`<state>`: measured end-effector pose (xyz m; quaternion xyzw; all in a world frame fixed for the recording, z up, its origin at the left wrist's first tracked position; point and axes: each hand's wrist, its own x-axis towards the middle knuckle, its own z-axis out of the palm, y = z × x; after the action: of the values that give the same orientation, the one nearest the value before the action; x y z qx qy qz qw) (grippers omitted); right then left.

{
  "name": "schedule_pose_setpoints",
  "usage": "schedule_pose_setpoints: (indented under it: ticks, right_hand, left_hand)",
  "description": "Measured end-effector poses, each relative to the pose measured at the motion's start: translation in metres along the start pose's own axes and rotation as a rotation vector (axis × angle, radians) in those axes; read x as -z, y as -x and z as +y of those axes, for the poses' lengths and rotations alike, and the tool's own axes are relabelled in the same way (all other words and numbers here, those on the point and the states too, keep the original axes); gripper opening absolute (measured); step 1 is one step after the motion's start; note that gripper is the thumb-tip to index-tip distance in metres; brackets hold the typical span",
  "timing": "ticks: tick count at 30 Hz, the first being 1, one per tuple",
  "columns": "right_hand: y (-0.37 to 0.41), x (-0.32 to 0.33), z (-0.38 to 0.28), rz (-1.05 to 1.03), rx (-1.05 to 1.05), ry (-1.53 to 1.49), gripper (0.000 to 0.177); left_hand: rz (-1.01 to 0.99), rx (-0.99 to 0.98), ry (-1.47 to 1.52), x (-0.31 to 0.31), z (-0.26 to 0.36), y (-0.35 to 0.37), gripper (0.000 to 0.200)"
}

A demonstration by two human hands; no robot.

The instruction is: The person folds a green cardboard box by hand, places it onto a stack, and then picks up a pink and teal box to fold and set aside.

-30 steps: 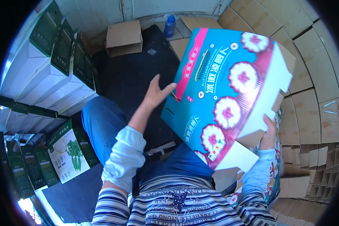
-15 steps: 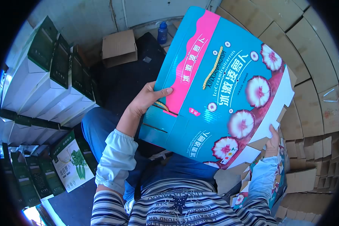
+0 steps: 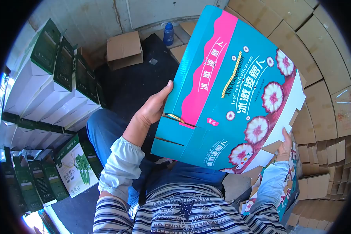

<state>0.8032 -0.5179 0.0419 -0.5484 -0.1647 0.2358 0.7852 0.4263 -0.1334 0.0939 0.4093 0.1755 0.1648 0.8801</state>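
Observation:
A flattened teal box [image 3: 218, 97] with a pink strip, printed radish slices and a yellow rope handle is tilted in front of me. My left hand [image 3: 154, 105] presses against its left edge, the thumb pointing up along the side and the other fingers hidden behind it. At the lower right, my right hand [image 3: 285, 146] grips the white flap edge of the box. Slots and a short piece of rope show near the box's lower left corner.
Green and white boxes [image 3: 54, 101] are stacked on the left. A small open carton [image 3: 124, 50] and a blue bottle [image 3: 168, 34] stand at the back. Brown cartons [image 3: 312, 43] line the right side, and more printed teal boxes [image 3: 288, 187] lie beside my right arm.
The teal box has shifted slightly right. My left thumb has moved off its front face to the edge, while my right hand still holds the flap.

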Motion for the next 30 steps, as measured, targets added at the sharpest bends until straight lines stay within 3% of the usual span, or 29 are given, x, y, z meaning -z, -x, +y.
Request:
schedule_pose_setpoints:
  ticks: [7, 16, 30]
  right_hand:
    - [-0.009, 0.009, 0.012, 0.031, -0.08, 0.034, 0.046]
    - [-0.011, 0.007, 0.023, 0.044, -0.021, 0.151, 0.042]
    - [-0.012, 0.001, 0.032, 0.101, -0.233, 0.084, 0.039]
  left_hand:
    - [-0.083, 0.032, 0.079, -0.006, 0.0, -0.005, 0.056]
    - [-0.097, -0.028, 0.0, -0.011, 0.001, -0.013, 0.053]
    - [-0.193, 0.046, 0.246, -0.027, 0.003, -0.015, 0.052]
